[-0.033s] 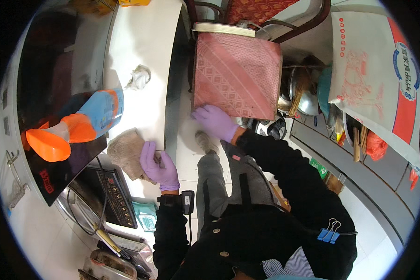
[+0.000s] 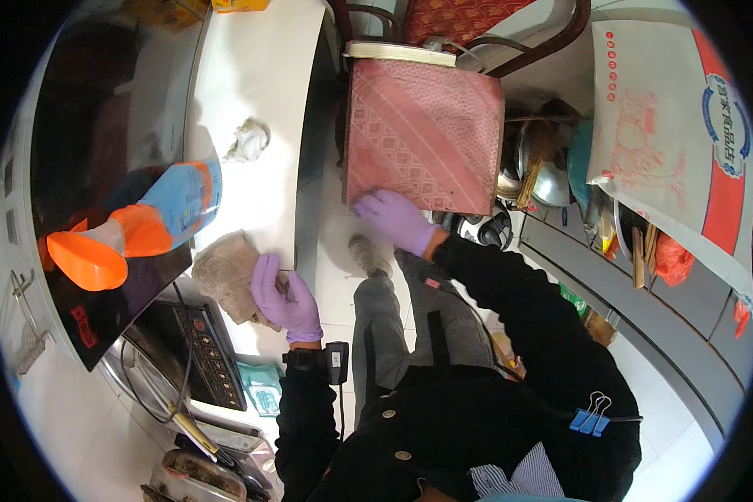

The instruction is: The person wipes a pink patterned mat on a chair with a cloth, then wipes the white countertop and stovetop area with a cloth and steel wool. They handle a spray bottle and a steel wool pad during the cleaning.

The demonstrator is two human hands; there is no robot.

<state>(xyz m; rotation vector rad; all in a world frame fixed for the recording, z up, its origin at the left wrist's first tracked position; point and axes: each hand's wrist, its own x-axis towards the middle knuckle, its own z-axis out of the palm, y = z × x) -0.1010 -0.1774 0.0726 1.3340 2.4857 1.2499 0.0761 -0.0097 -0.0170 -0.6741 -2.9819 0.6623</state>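
With 12 o'clock at the top of the view and its middle as the hub, the grey-brown cloth [image 2: 223,280] lies bunched toward 9 o'clock on the white counter [image 2: 263,188], close to the left hand [image 2: 286,299], perhaps laid there to be within easy reach. That gloved hand rests over the cloth's 3 o'clock side, fingers loosely curved and pointing to 11 o'clock, a small gap showing beside the thumb; whether they pinch the fabric or merely press it, I cannot tell. The cloth's longer line seems to run from 11 to 5 o'clock, though the hand hides part of it, and having no clear front it points nowhere in particular. The spray bottle [image 2: 176,205] sits just beyond it on the 10 o'clock side, probably kept beside the cloth so that both stay handy; its long axis runs from 2 to 8 o'clock, the orange head toward 8. The right hand [image 2: 391,219], slightly blurred, reaches toward 10 o'clock with fingers extended and close together, holding nothing visible; its fingertips overlap the 7 o'clock corner of the pink patterned surface [image 2: 418,138], with contact uncertain. A blue clip [image 2: 588,423] grips the black clothing at 4 o'clock, likely keeping the cable [image 2: 626,418] tidy.
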